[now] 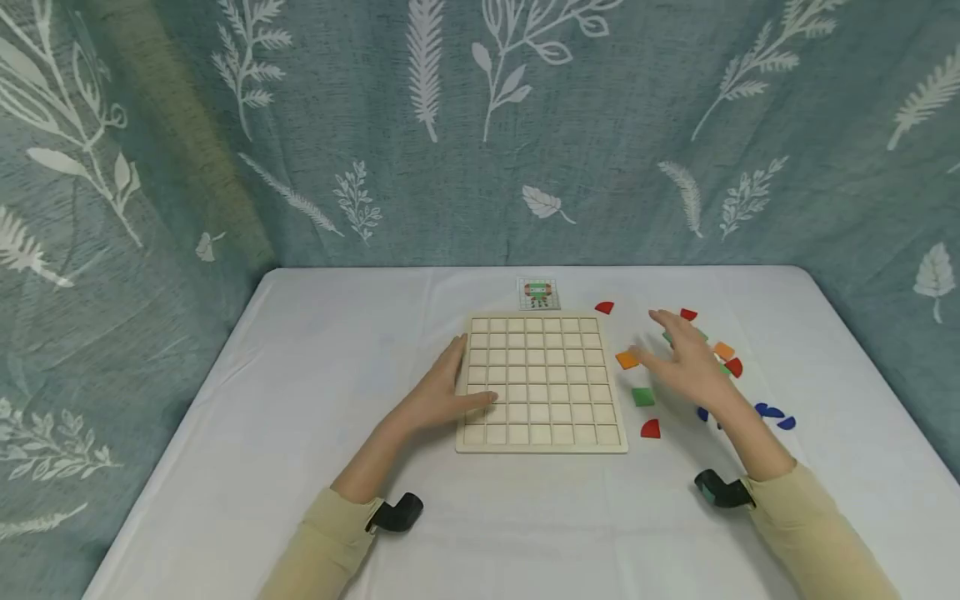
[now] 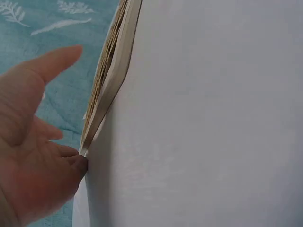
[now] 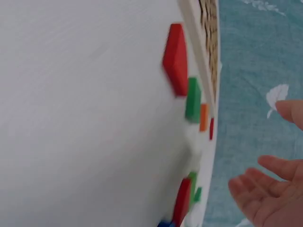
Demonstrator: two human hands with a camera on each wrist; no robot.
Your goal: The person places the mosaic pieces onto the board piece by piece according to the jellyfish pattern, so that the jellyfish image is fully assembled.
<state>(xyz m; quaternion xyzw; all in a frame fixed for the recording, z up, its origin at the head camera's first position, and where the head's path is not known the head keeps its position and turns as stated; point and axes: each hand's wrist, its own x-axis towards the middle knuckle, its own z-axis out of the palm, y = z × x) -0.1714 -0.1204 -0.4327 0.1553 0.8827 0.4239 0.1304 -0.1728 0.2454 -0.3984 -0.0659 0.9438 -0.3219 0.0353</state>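
A pale wooden grid board (image 1: 538,382) lies on the table in the head view. My left hand (image 1: 438,392) is at its left edge, the fingers along the side and the straight thumb reaching over the grid. In the left wrist view, that hand (image 2: 42,142) shows its thumb raised and fingertips by the board's rim (image 2: 118,71). Over the loose pieces right of the board, my right hand (image 1: 686,362) hovers with fingers spread and nothing in them. Closest to its thumb is an orange square (image 1: 627,360). Green pieces beneath it are partly hidden.
A patterned card (image 1: 537,293) lies behind the board. Around the right hand are a green square (image 1: 642,397), red quarter-circles (image 1: 651,429), another orange piece (image 1: 723,350) and several blue pieces (image 1: 772,412). A leaf-print curtain (image 1: 465,192) hangs behind the white-covered table (image 1: 300,367).
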